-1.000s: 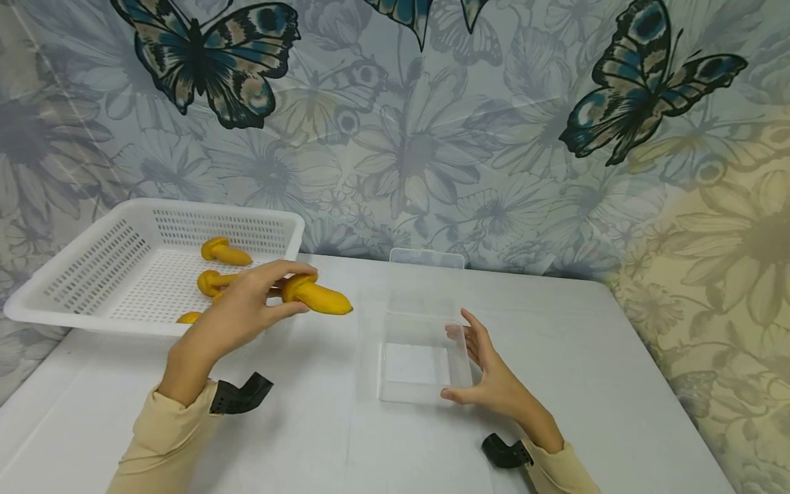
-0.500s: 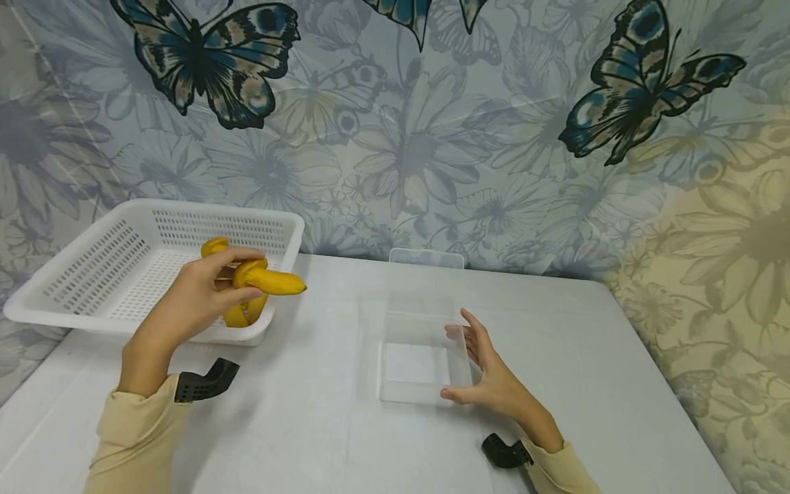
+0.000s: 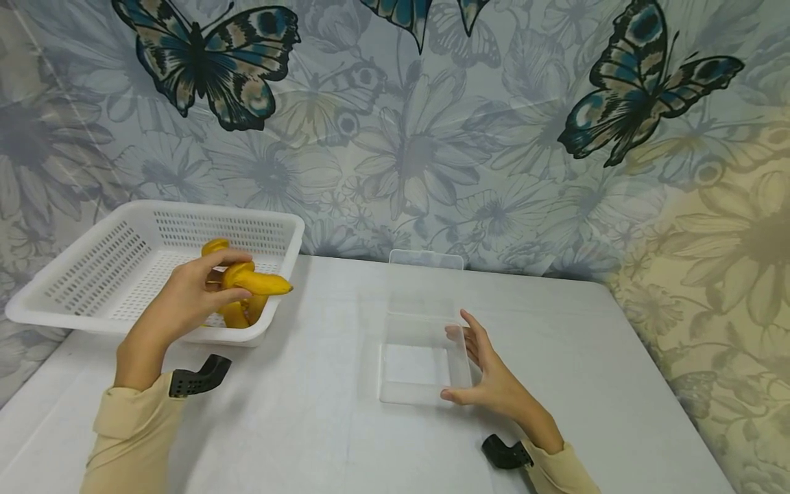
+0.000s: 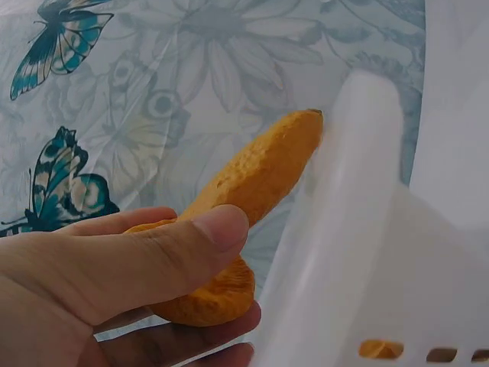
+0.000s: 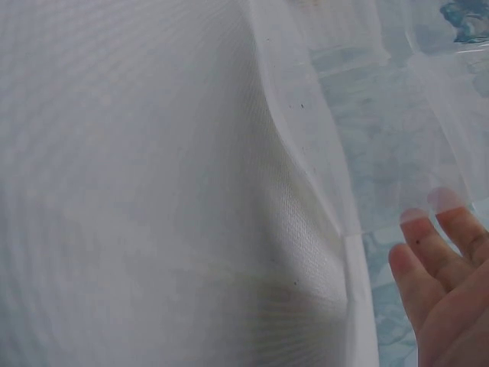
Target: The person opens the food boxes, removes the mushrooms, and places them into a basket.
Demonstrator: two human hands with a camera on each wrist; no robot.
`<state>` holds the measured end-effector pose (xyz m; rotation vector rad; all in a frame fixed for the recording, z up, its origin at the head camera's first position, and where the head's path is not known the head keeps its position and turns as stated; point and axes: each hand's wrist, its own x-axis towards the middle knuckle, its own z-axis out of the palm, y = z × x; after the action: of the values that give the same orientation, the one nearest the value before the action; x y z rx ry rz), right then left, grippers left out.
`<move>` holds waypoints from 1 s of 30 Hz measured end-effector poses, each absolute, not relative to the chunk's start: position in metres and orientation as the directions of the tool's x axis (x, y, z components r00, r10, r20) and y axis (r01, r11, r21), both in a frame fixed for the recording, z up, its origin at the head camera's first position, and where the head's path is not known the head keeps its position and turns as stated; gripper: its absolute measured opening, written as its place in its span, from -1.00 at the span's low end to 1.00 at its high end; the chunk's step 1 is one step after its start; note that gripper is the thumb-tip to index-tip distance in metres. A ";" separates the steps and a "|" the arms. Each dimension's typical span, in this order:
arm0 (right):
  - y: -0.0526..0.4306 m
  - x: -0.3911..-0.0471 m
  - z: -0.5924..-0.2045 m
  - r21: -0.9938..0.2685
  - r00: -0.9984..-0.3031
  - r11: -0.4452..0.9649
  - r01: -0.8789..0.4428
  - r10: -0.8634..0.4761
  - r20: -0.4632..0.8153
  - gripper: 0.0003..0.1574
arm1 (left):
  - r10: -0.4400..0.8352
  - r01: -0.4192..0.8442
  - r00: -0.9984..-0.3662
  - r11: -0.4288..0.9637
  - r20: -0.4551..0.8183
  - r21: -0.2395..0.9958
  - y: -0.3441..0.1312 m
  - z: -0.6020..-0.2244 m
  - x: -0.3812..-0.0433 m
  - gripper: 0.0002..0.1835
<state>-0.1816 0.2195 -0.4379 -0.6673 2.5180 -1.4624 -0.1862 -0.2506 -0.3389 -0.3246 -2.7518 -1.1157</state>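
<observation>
My left hand (image 3: 179, 302) pinches a yellow mushroom (image 3: 259, 281) by its cap, thumb on one side and fingers on the other. Its tapered stem points right, over the basket's right rim. The left wrist view shows ridged gills under the cap of this mushroom (image 4: 260, 168). More yellow mushrooms (image 3: 236, 317) lie in the white basket (image 3: 68, 319), partly hidden by the hand. My right hand (image 3: 494, 381) rests spread at the right side of a clear plastic box (image 3: 413, 394), thumb at its near corner. In the right wrist view, its fingertips (image 5: 415, 216) show through the plastic.
The box's lid (image 3: 426, 259) stands raised toward the back of the white-covered table (image 3: 586, 357). Behind it hangs a butterfly-patterned cloth (image 3: 420, 151). Each wrist wears a black mount (image 3: 200, 377). The basket's raised rim (image 4: 367, 92) lies close beside the left hand.
My left hand has moved left with the mushroom, from above the table to over the basket's right side. The right hand and the box have stayed put.
</observation>
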 end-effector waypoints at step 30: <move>0.220 -0.181 -0.438 -0.855 -0.888 0.417 -0.309 -0.449 0.102 0.56 | 0.146 0.090 -0.988 0.782 -0.041 0.617 -0.280 -0.359 -0.197 -0.44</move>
<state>-0.1807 0.2205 -0.4382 -0.6797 2.5217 -1.4743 -0.1966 -0.2797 -0.3585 -0.2016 -3.0465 -1.0483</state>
